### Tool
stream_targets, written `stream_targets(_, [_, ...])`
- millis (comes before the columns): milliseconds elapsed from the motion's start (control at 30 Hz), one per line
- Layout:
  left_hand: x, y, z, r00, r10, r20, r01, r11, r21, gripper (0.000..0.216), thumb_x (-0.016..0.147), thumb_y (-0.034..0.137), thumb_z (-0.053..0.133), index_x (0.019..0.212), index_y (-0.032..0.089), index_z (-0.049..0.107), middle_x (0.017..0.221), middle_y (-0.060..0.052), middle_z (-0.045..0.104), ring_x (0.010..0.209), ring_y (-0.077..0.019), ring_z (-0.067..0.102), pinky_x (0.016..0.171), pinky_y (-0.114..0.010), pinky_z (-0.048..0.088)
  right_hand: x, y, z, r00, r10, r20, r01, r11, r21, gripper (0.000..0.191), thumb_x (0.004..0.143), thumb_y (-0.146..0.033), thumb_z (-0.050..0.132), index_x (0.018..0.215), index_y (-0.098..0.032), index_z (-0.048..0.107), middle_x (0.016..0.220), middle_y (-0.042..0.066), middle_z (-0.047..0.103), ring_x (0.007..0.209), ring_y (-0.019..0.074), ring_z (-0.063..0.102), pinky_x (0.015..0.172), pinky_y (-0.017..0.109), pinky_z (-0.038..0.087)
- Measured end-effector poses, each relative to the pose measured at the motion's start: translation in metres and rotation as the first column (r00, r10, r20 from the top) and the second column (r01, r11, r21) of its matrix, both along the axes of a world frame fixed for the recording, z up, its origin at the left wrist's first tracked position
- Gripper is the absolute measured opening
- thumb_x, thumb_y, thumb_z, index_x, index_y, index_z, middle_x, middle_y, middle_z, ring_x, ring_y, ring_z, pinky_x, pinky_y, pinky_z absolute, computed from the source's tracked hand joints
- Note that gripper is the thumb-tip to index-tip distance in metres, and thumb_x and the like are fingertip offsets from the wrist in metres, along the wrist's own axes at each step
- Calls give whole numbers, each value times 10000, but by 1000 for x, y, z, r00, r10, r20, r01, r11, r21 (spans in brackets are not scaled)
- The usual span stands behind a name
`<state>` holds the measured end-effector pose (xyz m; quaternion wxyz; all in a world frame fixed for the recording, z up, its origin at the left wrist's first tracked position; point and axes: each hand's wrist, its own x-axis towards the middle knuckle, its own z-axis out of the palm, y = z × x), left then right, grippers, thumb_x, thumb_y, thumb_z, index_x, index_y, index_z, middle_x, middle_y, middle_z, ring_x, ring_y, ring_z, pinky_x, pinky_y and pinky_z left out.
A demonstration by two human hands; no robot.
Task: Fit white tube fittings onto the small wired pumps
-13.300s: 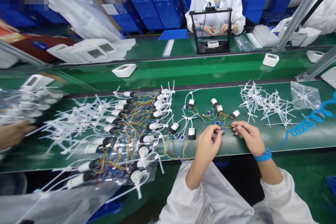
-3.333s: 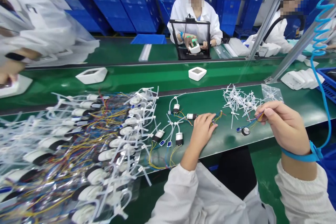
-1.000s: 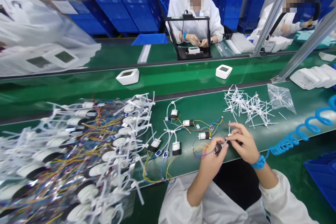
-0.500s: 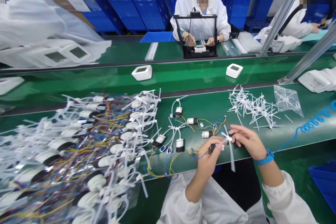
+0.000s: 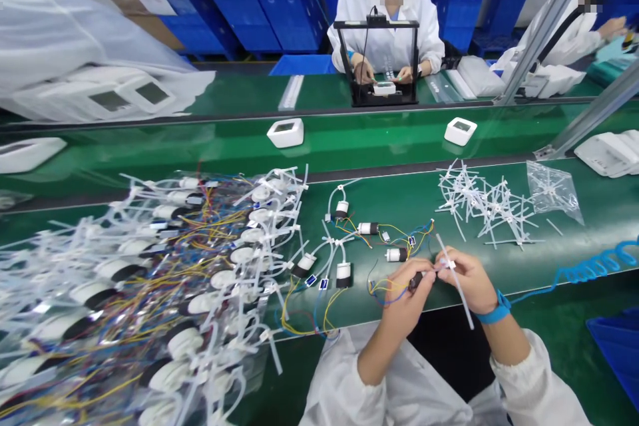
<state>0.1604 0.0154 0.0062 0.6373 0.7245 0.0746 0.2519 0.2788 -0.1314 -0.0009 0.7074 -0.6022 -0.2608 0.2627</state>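
Observation:
My left hand (image 5: 407, 289) is closed around a small motor pump (image 5: 415, 281), black at the visible end, with yellow and blue wires trailing left. In my right hand (image 5: 466, 278) is a white tubing piece with a connector (image 5: 450, 265), pinched by the fingers, one long tube slanting down toward me. Both hands meet above the table's front edge, and the tubing's near end is at the pump; whether it is seated there is hidden by my fingers. Left of my hands lie loose pumps (image 5: 396, 255) with wires, and pumps with tubes fitted (image 5: 343, 274).
A big heap of tubed pumps (image 5: 210, 273) covers the left side. Loose tubing pieces (image 5: 486, 203) and a clear bag (image 5: 554, 190) lie at right. A coiled blue cord (image 5: 594, 263) runs from my wristband. White devices (image 5: 285, 133) sit on the green belt; a co-worker (image 5: 387, 20) sits opposite.
My right hand has moved left and down to my left hand, its fingers closing around the tubing connector. The tubing has turned and now lies against the pump. White devices on the belt have shifted right.

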Motion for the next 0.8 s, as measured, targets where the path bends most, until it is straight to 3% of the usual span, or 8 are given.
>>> stream_targets(67, [-2, 2, -3, 1000, -10, 6, 10, 998, -65, 75, 1059, 283, 722, 1048, 224, 767, 1107, -74, 796, 1077, -229, 751, 988, -346, 568, -2, 1, 1, 998, -39, -50, 39, 999, 1, 240, 920, -474, 917, 933, -249, 837, 892, 39, 740, 712, 172, 636, 674, 302, 555])
stream_targets(200, [-6, 9, -9, 1000, -24, 14, 26, 981, -194, 191, 982, 350, 832, 1122, 235, 768, 1256, -93, 724, 1224, -262, 695, 1043, -363, 540, -5, 3, 4, 989, -88, -115, 93, 995, 35, 224, 944, -439, 903, 948, -251, 781, 850, 16, 747, 658, 148, 620, 657, 289, 535])
stream_targets(433, [-5, 11, -4, 981, -66, -180, -1, 936, -352, 251, 908, 388, 841, 1085, 225, 766, 1008, -36, 735, 907, -207, 675, 827, -299, 521, -7, 4, 7, 988, -52, -143, 63, 995, 74, 246, 929, -403, 921, 938, -246, 732, 906, 29, 792, 664, 147, 650, 647, 288, 560])
stream_targets(600, [-5, 7, 0, 954, -53, -295, -59, 932, -358, 279, 900, 386, 788, 1122, 225, 736, 848, 0, 721, 765, -185, 627, 749, -296, 482, -9, 4, 4, 972, -126, -197, 139, 989, 57, 295, 865, -361, 983, 881, -240, 714, 899, 20, 809, 667, 143, 693, 666, 279, 605])
stream_targets(800, [-2, 7, 2, 953, -103, -286, -15, 923, -383, 295, 959, 418, 704, 1178, 223, 672, 759, 26, 683, 714, -180, 634, 717, -300, 473, -8, 5, 5, 955, -199, -221, 215, 975, 54, 326, 752, -344, 1057, 826, -242, 756, 954, 24, 801, 841, 192, 788, 870, 354, 672])
